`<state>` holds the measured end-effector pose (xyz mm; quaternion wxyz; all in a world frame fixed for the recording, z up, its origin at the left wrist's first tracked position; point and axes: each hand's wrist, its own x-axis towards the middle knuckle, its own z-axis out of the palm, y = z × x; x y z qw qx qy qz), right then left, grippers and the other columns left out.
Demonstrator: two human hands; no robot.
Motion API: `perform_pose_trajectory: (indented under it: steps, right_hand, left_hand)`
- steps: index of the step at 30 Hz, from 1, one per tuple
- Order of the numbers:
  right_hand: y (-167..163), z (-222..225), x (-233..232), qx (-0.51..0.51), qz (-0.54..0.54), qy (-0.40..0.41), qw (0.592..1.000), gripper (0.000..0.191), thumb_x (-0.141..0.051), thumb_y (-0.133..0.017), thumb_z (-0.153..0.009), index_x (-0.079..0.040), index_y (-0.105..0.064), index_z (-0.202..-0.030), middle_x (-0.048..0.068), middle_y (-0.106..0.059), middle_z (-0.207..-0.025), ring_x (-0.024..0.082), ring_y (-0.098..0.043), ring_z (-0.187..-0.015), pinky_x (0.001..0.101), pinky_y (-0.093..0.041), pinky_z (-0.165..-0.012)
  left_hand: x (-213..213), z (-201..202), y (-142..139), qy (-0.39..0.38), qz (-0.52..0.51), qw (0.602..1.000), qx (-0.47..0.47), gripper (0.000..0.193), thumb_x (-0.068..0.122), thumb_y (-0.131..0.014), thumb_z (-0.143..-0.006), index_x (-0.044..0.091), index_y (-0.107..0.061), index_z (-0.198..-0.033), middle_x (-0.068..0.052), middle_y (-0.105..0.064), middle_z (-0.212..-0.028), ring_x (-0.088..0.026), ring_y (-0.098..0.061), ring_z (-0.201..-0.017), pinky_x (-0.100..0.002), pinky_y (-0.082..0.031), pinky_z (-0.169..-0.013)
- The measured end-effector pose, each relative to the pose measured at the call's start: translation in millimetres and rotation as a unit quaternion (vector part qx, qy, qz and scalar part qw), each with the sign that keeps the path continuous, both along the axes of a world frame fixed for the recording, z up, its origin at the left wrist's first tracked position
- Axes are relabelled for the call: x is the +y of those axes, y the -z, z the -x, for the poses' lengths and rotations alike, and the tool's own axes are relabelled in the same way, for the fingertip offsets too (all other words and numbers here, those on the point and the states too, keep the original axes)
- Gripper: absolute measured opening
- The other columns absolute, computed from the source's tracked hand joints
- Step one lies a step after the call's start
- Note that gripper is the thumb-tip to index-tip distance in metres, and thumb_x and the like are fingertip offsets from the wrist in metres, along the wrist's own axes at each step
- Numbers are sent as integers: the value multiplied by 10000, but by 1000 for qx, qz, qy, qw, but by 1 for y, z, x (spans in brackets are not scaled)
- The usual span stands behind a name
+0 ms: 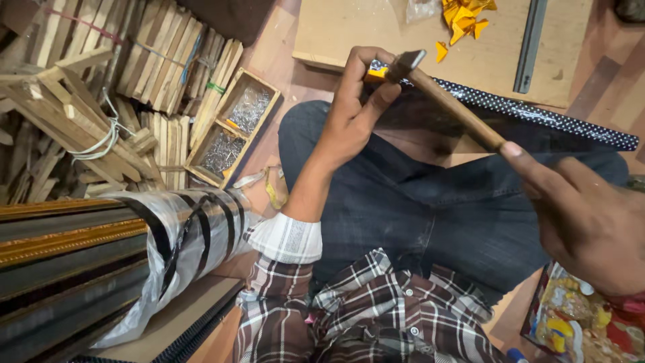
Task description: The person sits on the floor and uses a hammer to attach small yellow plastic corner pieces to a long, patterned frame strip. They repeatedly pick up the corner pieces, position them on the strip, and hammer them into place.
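Cluttered workshop floor here: bundled wood strips [154,60], a wooden box of nails [232,128] and wrapped frame mouldings [80,262] on the left. Left hand [353,111] pinches the dotted black frame strip [537,114] across the lap, right hand [591,215] grips the hammer [447,97], head right at the strip's end. Whatever's being struck is hidden behind the thumb.

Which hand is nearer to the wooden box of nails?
Left. The left hand is just right of the box of nails; the right hand, holding the hammer, is farther right.
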<state>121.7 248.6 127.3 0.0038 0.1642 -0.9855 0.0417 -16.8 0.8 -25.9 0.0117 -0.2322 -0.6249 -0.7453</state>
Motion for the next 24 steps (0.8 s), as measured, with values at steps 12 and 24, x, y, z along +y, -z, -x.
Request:
perform_pose_trajectory:
  steps: [12, 24]
  right_hand:
    - [78, -45, 35, -46, 234, -27, 971, 560, 9, -665, -814, -127, -604, -1354, 40, -657, -817, 208, -660, -613, 326, -518, -536]
    - [173, 63, 107, -84, 205, 118, 968, 245, -144, -686, -944, -58, -706, -1173, 125, -678, -949, 278, -684, -759, 378, -537, -682]
  left_hand:
    - [-11, 18, 7, -60, -21, 998, -6, 326, 282, -653, -1084, 81, -531, -1309, 0, -532, -1207, -86, -524, -1069, -266, -451, -1032]
    - [-61, 78, -20, -246, -215, 945, 5, 76, 20, -526, -977, 47, -597, -969, -65, -595, -975, -168, -512, -888, -300, -432, -814]
